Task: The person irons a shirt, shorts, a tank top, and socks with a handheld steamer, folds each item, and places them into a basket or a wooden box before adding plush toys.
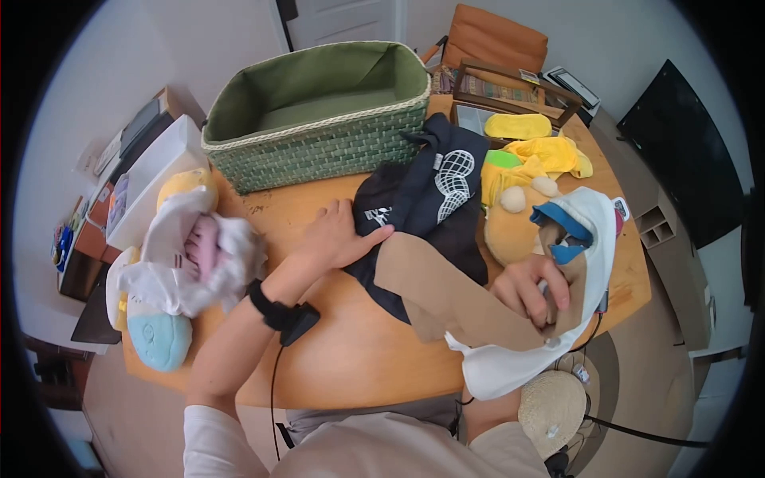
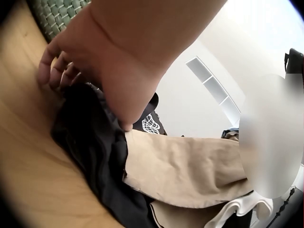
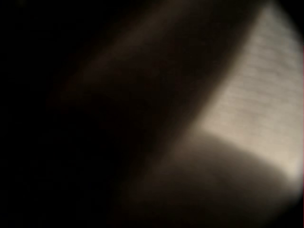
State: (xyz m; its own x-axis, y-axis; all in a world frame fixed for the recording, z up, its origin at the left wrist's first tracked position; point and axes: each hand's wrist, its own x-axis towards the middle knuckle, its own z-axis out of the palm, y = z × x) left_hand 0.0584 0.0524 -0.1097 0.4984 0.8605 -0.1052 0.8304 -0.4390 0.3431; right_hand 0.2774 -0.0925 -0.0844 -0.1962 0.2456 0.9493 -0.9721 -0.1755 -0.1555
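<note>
A black garment with white globe-like prints lies on the wooden table. My left hand rests on its left edge, the thumb stretched over the cloth to the end of a tan piece of fabric. In the left wrist view, the left hand has its fingers bent down toward the table. The tan fabric belongs to a garment with a white border and a blue part. My right hand curls its fingers at that garment; its wrist is hidden under the cloth. The right wrist view is mostly dark.
A green woven basket stands at the back. Yellow clothing and a tan plush toy lie on the right. On the left are a white cloth bundle, a light-blue plush and a white bin.
</note>
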